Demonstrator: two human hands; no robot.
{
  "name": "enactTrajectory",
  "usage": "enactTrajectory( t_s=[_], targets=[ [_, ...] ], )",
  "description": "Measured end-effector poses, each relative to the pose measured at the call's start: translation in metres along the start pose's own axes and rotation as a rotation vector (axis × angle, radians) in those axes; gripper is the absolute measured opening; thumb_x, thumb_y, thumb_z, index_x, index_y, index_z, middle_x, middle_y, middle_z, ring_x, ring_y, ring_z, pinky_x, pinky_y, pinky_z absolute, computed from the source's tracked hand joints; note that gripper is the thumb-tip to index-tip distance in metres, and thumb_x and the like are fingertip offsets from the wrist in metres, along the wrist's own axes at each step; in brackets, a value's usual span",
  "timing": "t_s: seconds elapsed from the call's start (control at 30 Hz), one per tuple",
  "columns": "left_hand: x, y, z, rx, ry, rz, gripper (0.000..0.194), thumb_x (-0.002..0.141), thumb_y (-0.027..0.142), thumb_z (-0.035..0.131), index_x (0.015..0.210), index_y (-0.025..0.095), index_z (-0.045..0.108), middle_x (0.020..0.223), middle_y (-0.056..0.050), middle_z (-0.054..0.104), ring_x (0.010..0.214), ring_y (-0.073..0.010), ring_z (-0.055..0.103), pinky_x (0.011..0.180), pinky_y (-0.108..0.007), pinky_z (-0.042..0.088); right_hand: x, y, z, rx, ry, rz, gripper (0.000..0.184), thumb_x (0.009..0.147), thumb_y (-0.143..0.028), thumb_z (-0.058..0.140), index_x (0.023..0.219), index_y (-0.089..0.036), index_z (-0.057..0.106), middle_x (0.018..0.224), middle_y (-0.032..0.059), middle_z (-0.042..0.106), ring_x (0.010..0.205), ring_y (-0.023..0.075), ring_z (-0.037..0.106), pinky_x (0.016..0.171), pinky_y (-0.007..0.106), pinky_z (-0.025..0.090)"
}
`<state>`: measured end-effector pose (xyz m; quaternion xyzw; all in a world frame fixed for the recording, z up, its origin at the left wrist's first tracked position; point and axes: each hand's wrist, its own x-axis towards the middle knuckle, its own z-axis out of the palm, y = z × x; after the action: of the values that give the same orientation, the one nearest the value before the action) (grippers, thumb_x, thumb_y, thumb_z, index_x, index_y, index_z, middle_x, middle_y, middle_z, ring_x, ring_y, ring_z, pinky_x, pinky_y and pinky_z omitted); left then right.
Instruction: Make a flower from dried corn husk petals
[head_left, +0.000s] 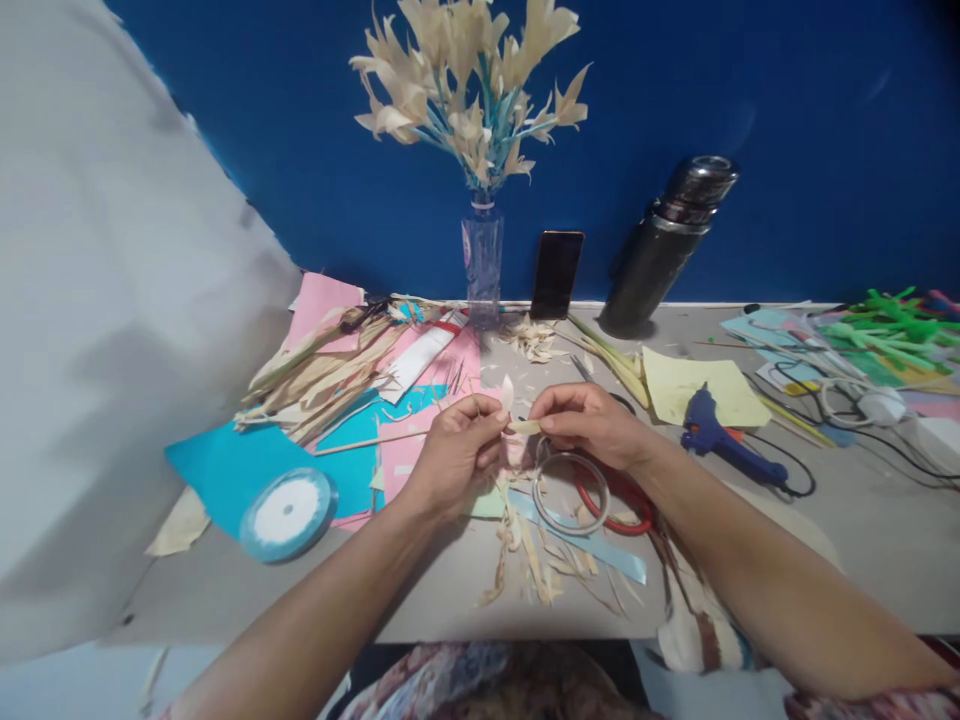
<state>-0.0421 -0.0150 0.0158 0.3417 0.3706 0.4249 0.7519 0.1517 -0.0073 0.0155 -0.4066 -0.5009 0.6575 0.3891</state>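
Pinching pointed, papery cream petal in left hand, flat pale strip in right hand, I risk tears from tugging.

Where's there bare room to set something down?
The tabletop is bare right of the right forearm, nearer than the glue gun, and at front left, below the ribbon spool. It's crowded around the left hand and right hand, with scraps nearby.

Hands w/ husk strip
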Motion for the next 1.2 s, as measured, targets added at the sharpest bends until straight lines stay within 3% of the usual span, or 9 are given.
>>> enactTrajectory(
  t_s=[0.17,0.37,0.67,0.93,1.07,1.2],
  targets=[
    [0.0,0.002,0.001,-0.038,0.0,0.021,0.032,0.07,0.03,0.083,0.077,0.018,0.054,0.043,0.011,0.038,0.036,-0.0019,0.027,0.038,-0.015,0.018,-0.003,0.001,0.0,-0.027,0.007,0.004,0.013,0.071,-0.021,0.072,0.083,-0.015,0.074,0.058,-0.0035,0.058,0.049,0.0062,0.044,0.047,0.02,0.033],
    [0.001,0.007,-0.001,-0.096,0.019,-0.02,0.033,0.068,0.027,0.084,0.078,0.019,0.054,0.043,0.012,0.033,0.035,-0.0013,0.023,0.037,-0.013,0.016,-0.006,0.001,0.0,0.039,-0.01,0.038,0.021,0.068,-0.016,0.068,0.088,-0.014,0.074,0.077,0.0053,0.074,0.054,0.008,0.056,0.049,0.02,0.039],
    [0.005,0.008,-0.004,-0.127,0.012,-0.052,0.035,0.066,0.024,0.084,0.079,0.019,0.052,0.045,0.012,0.037,0.036,-0.0011,0.022,0.037,-0.012,0.015,-0.009,-0.004,-0.001,0.004,-0.018,0.04,0.019,0.071,-0.016,0.066,0.087,-0.012,0.074,0.077,0.006,0.075,0.054,0.0079,0.058,0.052,0.02,0.044],
    [0.006,0.006,-0.004,-0.098,0.008,-0.055,0.029,0.071,0.024,0.081,0.076,0.018,0.053,0.043,0.011,0.034,0.037,-0.0017,0.021,0.037,-0.012,0.016,-0.01,-0.005,0.002,-0.081,-0.049,-0.006,0.019,0.077,-0.031,0.074,0.084,-0.014,0.074,0.072,0.0042,0.072,0.054,0.0085,0.056,0.052,0.021,0.042],
    [0.005,0.006,-0.005,-0.119,0.004,-0.036,0.025,0.075,0.023,0.078,0.077,0.019,0.054,0.045,0.011,0.035,0.036,-0.0025,0.022,0.036,-0.012,0.018,-0.008,-0.002,0.002,-0.162,0.0,-0.057,0.017,0.078,-0.032,0.074,0.078,-0.015,0.072,0.067,0.0015,0.069,0.052,0.008,0.054,0.049,0.02,0.039],
    [0.005,0.007,-0.005,-0.158,-0.003,-0.007,0.025,0.076,0.025,0.078,0.076,0.018,0.055,0.051,0.009,0.042,0.037,-0.0013,0.023,0.035,-0.012,0.016,-0.005,0.003,0.007,-0.104,0.138,-0.117,0.019,0.077,-0.033,0.076,0.08,-0.015,0.072,0.069,0.0008,0.069,0.051,0.0069,0.05,0.047,0.02,0.035]
  ],
)
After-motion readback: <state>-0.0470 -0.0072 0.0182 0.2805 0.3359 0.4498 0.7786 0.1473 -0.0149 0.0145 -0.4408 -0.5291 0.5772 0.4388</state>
